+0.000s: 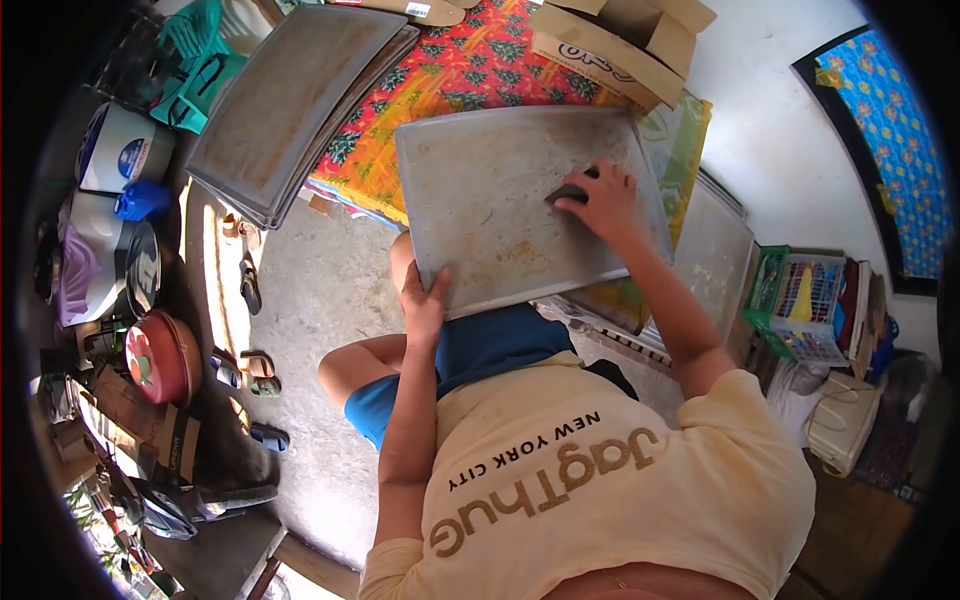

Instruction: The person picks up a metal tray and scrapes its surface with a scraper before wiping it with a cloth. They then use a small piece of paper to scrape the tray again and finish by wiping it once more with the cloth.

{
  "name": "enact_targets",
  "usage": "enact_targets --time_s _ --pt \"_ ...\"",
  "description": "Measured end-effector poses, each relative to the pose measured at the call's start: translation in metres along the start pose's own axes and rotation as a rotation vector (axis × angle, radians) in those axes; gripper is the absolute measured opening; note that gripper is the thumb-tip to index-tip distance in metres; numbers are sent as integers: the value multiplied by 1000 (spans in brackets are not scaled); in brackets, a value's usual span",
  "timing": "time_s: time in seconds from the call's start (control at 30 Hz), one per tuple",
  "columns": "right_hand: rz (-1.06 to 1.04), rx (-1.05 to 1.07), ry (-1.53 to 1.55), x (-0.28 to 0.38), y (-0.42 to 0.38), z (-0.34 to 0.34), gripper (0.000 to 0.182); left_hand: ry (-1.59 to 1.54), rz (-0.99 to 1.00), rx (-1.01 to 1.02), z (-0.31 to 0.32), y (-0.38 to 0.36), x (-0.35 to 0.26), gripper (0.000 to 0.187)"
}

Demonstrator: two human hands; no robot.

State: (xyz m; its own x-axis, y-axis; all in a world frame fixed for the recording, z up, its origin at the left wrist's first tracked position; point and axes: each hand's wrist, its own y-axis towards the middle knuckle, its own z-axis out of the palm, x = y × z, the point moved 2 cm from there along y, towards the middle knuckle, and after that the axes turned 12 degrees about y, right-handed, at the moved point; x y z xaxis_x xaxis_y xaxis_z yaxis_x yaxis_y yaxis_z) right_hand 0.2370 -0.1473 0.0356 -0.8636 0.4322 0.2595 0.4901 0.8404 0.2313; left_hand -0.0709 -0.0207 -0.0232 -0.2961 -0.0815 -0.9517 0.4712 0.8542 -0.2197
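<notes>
We're mid-scrub on a metal baking tray [500, 200], by our read. The tray rests tilted on the lap, above the blue shorts [480, 350], and its surface still shows brown stains and smears toward the lower middle and near the left edge; the upper part looks a bit cleaner grey. So we'd judge this tray partly cleaned, more rubbing left.

Far to the left of our left hand, a stack of trays [290, 100] leans over the concrete floor [320, 330], top one rusty brown and plainly dirty. Whether those are done or waiting, we can't tell.

Left hand [425, 300]: clamped on the tray's lower left edge, thumb on top, fingers curled under out of view. It holds the tray steady.

Right hand [600, 200]: on the tray's right part, fingers bent and pressed down on a small dark scrubbing pad [570, 192], which peeks out at the fingertips. Partly closed, gripping the pad flat to the metal.

Beyond the tray, a red and orange patterned cloth [460, 70] and a cardboard box [610, 45]. To the right of the right hand, more flat trays [715, 250] stand behind the held one, then a green basket [800, 305] further right.
</notes>
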Motion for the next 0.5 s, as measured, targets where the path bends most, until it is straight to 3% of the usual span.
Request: enact_targets --time_s 0.2,0.3,0.4,0.5 --pt "147 -147 -74 -25 2 3 34 39 18 -7 -1 -2 -4 44" --pt "-3 -20 -34 10 -14 -1 34 16 33 18 -1 -2 -7 43" --pt "186 -114 -146 -25 -6 -10 34 -20 20 21 0 -1 -3 44" --pt "94 -94 -135 -27 -14 -14 34 -41 27 6 0 -3 -4 43"
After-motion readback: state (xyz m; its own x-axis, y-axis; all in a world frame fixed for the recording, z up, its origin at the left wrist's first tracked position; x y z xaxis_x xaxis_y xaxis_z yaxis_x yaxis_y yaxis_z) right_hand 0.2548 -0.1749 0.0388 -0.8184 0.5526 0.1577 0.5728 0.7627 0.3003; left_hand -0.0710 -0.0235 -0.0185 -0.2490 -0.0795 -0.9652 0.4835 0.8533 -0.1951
